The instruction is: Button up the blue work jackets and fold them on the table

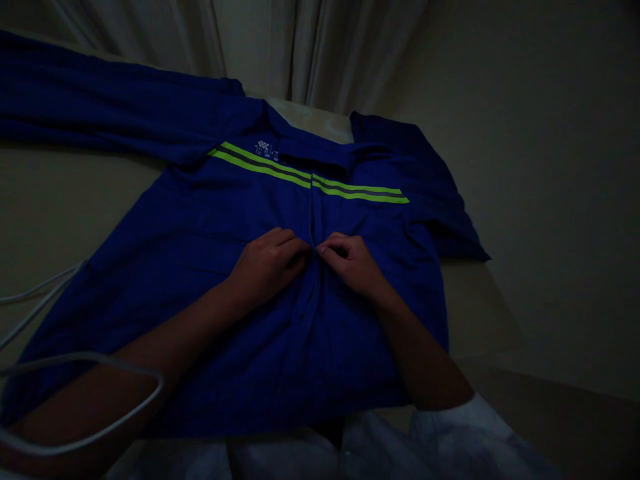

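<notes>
While the blue jacket (210, 267) is lying front-up on the table (50, 200), collar pointing away, hem nearest the person, the left hand (267, 263) and right hand (350, 263) are pinching its centre placket together. One sleeve is stretching far left; bare tabletop is showing at the right edge.

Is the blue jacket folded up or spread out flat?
Spread out: the blue jacket lies front-up on the table, one sleeve extended.

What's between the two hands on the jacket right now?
In the head view, only the blue jacket's front closure seam runs between the left hand and right hand; both pinch the fabric there, fingertips nearly meeting.
</notes>
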Demonstrator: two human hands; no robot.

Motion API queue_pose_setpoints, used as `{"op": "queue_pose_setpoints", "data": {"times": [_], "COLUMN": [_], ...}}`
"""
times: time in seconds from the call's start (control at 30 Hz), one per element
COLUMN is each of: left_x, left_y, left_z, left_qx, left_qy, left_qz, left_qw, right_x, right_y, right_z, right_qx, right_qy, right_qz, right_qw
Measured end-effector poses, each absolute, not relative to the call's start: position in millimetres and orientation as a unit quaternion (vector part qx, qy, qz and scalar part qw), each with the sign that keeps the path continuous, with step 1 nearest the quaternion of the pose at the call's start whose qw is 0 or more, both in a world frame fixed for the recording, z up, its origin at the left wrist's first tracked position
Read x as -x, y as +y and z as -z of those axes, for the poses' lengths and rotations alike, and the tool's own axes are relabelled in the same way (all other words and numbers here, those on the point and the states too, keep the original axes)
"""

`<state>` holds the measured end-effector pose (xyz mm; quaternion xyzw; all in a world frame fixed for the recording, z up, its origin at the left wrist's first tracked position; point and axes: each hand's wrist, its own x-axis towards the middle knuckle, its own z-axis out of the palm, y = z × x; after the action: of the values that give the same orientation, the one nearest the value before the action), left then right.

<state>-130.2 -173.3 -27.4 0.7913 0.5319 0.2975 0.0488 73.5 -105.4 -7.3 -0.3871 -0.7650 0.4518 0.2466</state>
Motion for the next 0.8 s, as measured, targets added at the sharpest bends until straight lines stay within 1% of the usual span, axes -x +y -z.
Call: {"op": "queue_pose_setpoints", "data": {"times": [0.17, 0.37, 0.53, 0.8], "left_x": [127.2, 126.5, 127.2, 127.4], "left_y": [-174.2, -174.2, -174.4, -173.9], "left_z": [26.7, 25.6, 23.7, 26.0], "left_qx": [-0.778, -0.787, -0.791, -0.767], "left_qy": [0.544, 0.536, 0.53, 0.547], "left_qz": [-0.31, -0.304, -0.304, -0.33], "left_qw": [0.052, 0.03, 0.025, 0.065], "right_x": [-73.0, -73.3, -72.5, -73.7], "right_y": [-105.3, -106.6, -106.4, -103.7], "right_z": [6.6, 9.6, 13.7, 13.9], "right_qx": [0.378, 0.396, 0.412, 0.408], "right_qy": [-0.78, -0.778, -0.752, -0.75], "right_qz": [-0.431, -0.417, -0.44, -0.452], "right_qw": [0.25, 0.254, 0.268, 0.26]}}
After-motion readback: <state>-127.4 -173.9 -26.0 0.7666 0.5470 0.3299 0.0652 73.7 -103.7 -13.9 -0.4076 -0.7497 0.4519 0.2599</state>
